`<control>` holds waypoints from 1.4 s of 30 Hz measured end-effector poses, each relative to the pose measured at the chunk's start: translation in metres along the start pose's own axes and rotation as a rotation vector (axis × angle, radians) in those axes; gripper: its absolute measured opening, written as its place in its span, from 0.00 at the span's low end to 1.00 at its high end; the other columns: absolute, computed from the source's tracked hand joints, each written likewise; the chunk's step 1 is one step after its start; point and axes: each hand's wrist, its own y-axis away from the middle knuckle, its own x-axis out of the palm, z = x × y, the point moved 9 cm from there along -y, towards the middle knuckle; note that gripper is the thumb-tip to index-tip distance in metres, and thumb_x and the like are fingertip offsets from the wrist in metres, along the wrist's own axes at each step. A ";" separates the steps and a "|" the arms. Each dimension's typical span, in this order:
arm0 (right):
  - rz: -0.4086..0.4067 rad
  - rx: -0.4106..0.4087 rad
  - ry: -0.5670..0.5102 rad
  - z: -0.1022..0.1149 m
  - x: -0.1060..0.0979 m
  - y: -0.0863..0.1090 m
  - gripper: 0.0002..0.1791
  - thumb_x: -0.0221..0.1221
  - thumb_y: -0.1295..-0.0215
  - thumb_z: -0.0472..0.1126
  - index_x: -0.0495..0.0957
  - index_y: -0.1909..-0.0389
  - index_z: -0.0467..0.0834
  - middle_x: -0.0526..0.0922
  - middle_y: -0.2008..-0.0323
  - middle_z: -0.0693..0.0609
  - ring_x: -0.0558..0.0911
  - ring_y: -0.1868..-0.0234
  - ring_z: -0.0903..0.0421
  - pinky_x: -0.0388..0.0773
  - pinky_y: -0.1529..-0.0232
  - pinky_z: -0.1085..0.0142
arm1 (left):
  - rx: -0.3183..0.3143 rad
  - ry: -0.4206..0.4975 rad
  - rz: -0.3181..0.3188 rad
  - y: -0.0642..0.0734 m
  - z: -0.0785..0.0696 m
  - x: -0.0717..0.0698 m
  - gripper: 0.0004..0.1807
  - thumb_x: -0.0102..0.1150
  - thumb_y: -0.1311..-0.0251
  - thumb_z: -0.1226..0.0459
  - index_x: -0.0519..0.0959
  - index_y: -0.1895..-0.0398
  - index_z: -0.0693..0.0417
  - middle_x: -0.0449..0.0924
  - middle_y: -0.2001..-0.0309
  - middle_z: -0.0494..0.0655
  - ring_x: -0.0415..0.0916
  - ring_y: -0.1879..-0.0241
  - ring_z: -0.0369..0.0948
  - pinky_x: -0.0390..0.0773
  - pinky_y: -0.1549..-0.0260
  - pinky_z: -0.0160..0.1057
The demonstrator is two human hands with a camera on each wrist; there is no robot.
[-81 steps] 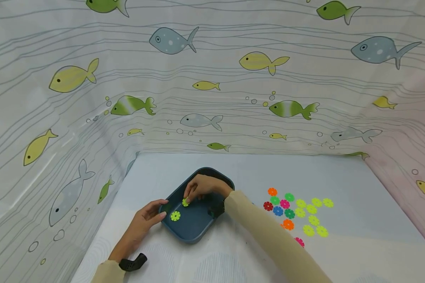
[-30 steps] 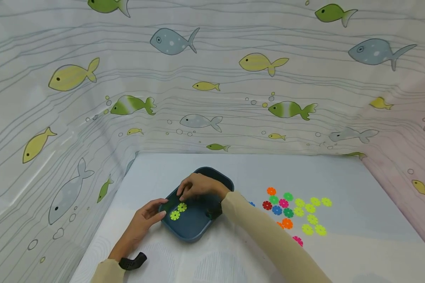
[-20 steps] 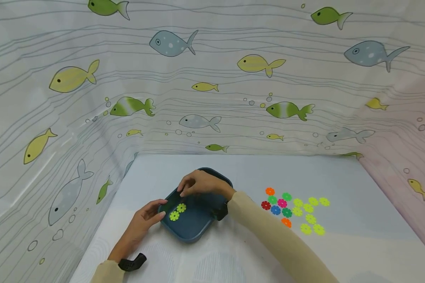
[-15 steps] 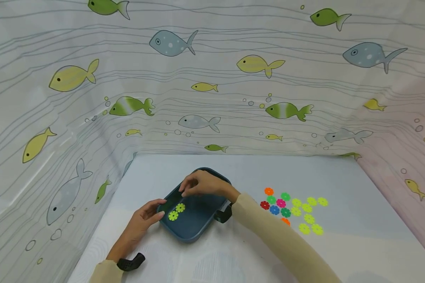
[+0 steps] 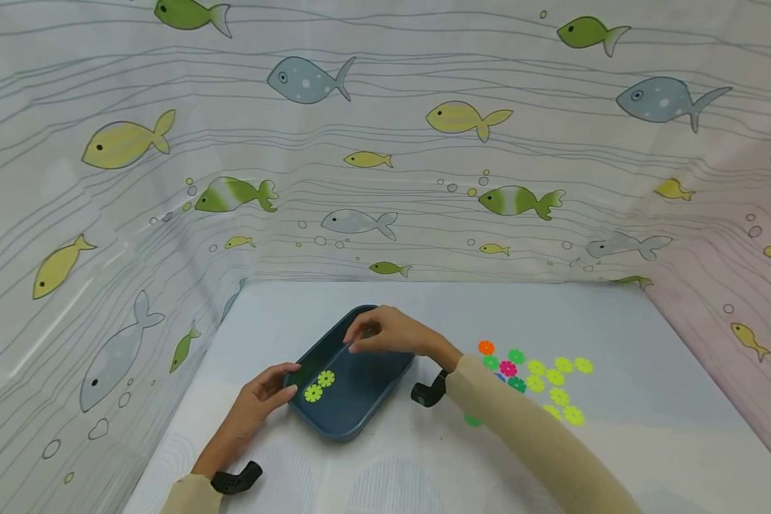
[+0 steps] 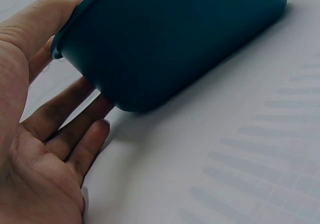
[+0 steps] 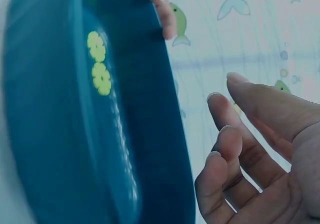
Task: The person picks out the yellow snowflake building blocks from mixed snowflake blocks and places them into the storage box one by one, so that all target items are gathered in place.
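Observation:
A dark blue plastic tub [image 5: 353, 412] stands slantwise on the white tabletop. Two yellow-green notched discs, one [image 5: 325, 378] just behind the other [image 5: 313, 392], lie on its floor at the left end. My left hand [image 5: 266, 391] holds that end, thumb at the rim and fingers around the corner; the left wrist view shows the fingers against the outer wall [image 6: 150, 49]. Above the tub's far right part hovers my right hand [image 5: 385, 332], fingers loosely bent. In the right wrist view its thumb and fingertips [image 7: 220, 102] are apart, with nothing between them.
Right of the tub, several yellow-green discs [image 5: 558, 396] lie flat near orange [image 5: 486, 348], pink [image 5: 507, 368] and green [image 5: 517, 356] ones. My right sleeve [image 5: 533, 435] covers part of this group. A fish-printed curtain [image 5: 360, 185] stands behind and at both sides.
My right hand has let go of a yellow-green disc, now lying beside the other in the tub, and has lifted and moved right. The left hand stays on the tub.

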 end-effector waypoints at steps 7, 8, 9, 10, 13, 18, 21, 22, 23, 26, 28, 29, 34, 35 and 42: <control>-0.028 0.007 -0.016 -0.007 -0.013 0.017 0.07 0.67 0.30 0.42 0.86 0.54 0.51 0.85 0.59 0.52 0.74 0.73 0.54 0.75 0.69 0.60 | 0.015 0.002 0.007 0.000 -0.001 0.000 0.27 0.63 0.29 0.60 0.72 0.29 0.53 0.67 0.28 0.46 0.59 0.29 0.27 0.65 0.38 0.22; -0.030 0.007 -0.015 -0.009 -0.014 0.019 0.07 0.67 0.30 0.43 0.86 0.54 0.51 0.85 0.59 0.53 0.75 0.72 0.54 0.76 0.69 0.61 | 0.017 0.003 0.008 0.001 -0.001 0.001 0.27 0.63 0.29 0.60 0.72 0.29 0.53 0.67 0.28 0.46 0.59 0.29 0.26 0.65 0.38 0.22; -0.033 0.006 -0.012 -0.010 -0.015 0.021 0.07 0.67 0.30 0.43 0.86 0.53 0.51 0.85 0.59 0.53 0.75 0.71 0.54 0.77 0.69 0.62 | 0.020 0.005 0.008 0.000 -0.002 0.001 0.27 0.63 0.29 0.60 0.72 0.29 0.53 0.68 0.28 0.46 0.59 0.30 0.26 0.65 0.38 0.23; -0.036 0.007 -0.008 -0.012 -0.016 0.024 0.07 0.67 0.30 0.43 0.86 0.53 0.51 0.85 0.58 0.53 0.76 0.70 0.54 0.77 0.69 0.63 | 0.023 0.006 0.010 0.000 -0.002 0.001 0.27 0.63 0.29 0.60 0.71 0.29 0.54 0.68 0.28 0.47 0.59 0.30 0.25 0.65 0.38 0.23; -0.044 0.007 0.004 -0.014 -0.019 0.030 0.07 0.67 0.30 0.44 0.86 0.53 0.53 0.86 0.58 0.54 0.77 0.69 0.53 0.79 0.68 0.63 | 0.022 0.009 0.010 0.000 -0.002 0.001 0.27 0.63 0.29 0.61 0.71 0.29 0.54 0.68 0.28 0.47 0.60 0.30 0.25 0.65 0.38 0.23; -0.067 0.028 0.009 -0.017 -0.026 0.041 0.08 0.67 0.30 0.47 0.86 0.53 0.57 0.86 0.58 0.55 0.79 0.67 0.53 0.81 0.65 0.58 | 0.008 0.014 0.008 0.001 -0.002 0.001 0.27 0.64 0.29 0.61 0.71 0.29 0.54 0.67 0.28 0.47 0.61 0.31 0.25 0.67 0.39 0.24; -0.081 0.037 0.004 -0.019 -0.031 0.048 0.08 0.67 0.30 0.47 0.86 0.53 0.57 0.86 0.59 0.54 0.80 0.66 0.52 0.82 0.64 0.51 | 0.007 0.014 0.008 0.001 -0.002 0.001 0.27 0.64 0.29 0.61 0.71 0.29 0.54 0.67 0.28 0.47 0.61 0.31 0.25 0.68 0.39 0.24; -0.087 0.039 0.009 -0.021 -0.033 0.051 0.08 0.68 0.30 0.47 0.86 0.53 0.57 0.86 0.60 0.54 0.80 0.66 0.52 0.82 0.63 0.49 | 0.006 0.012 0.007 0.001 -0.002 0.001 0.27 0.63 0.29 0.61 0.71 0.29 0.54 0.67 0.28 0.47 0.61 0.31 0.25 0.68 0.40 0.24; -0.091 0.041 0.012 -0.022 -0.034 0.054 0.08 0.68 0.31 0.47 0.86 0.53 0.57 0.86 0.60 0.54 0.80 0.66 0.51 0.81 0.63 0.47 | 0.006 0.011 0.007 0.000 -0.003 0.001 0.27 0.63 0.29 0.61 0.71 0.29 0.54 0.67 0.28 0.46 0.61 0.32 0.25 0.68 0.40 0.24; -0.098 0.060 0.023 -0.024 -0.039 0.063 0.08 0.68 0.31 0.46 0.86 0.53 0.56 0.86 0.60 0.54 0.81 0.64 0.46 0.81 0.63 0.44 | 0.003 0.009 0.009 0.000 -0.003 0.001 0.27 0.63 0.29 0.61 0.71 0.29 0.54 0.67 0.28 0.46 0.61 0.31 0.25 0.68 0.40 0.24; -0.103 0.074 0.038 -0.027 -0.041 0.069 0.08 0.68 0.31 0.46 0.86 0.53 0.55 0.86 0.60 0.54 0.81 0.63 0.43 0.82 0.64 0.46 | 0.002 0.005 0.008 0.000 -0.004 0.001 0.27 0.63 0.29 0.60 0.71 0.29 0.54 0.67 0.28 0.47 0.60 0.30 0.27 0.68 0.39 0.24; -0.107 0.077 0.040 -0.028 -0.043 0.072 0.08 0.67 0.30 0.46 0.86 0.53 0.54 0.86 0.60 0.54 0.81 0.63 0.41 0.82 0.65 0.47 | 0.001 0.004 0.006 0.000 -0.004 0.000 0.27 0.63 0.29 0.60 0.71 0.29 0.54 0.67 0.28 0.47 0.59 0.29 0.29 0.67 0.39 0.24; -0.142 0.083 0.041 -0.039 -0.052 0.086 0.12 0.67 0.30 0.48 0.86 0.51 0.48 0.85 0.58 0.54 0.80 0.61 0.35 0.83 0.66 0.48 | -0.003 -0.004 -0.001 0.000 -0.004 -0.001 0.27 0.63 0.28 0.60 0.71 0.29 0.53 0.66 0.27 0.47 0.55 0.25 0.39 0.66 0.39 0.23; -0.146 0.086 0.037 -0.041 -0.053 0.090 0.13 0.67 0.30 0.48 0.86 0.50 0.46 0.86 0.57 0.54 0.80 0.61 0.34 0.83 0.65 0.47 | -0.005 -0.003 0.000 0.000 -0.004 -0.001 0.27 0.63 0.28 0.60 0.71 0.29 0.53 0.66 0.27 0.47 0.55 0.25 0.39 0.66 0.39 0.23; -0.172 0.154 -0.002 -0.054 -0.061 0.118 0.13 0.66 0.29 0.47 0.85 0.49 0.46 0.86 0.56 0.53 0.79 0.57 0.30 0.82 0.61 0.42 | -0.003 0.009 0.009 0.000 -0.003 0.001 0.27 0.63 0.29 0.60 0.71 0.29 0.54 0.67 0.28 0.47 0.61 0.31 0.25 0.67 0.40 0.24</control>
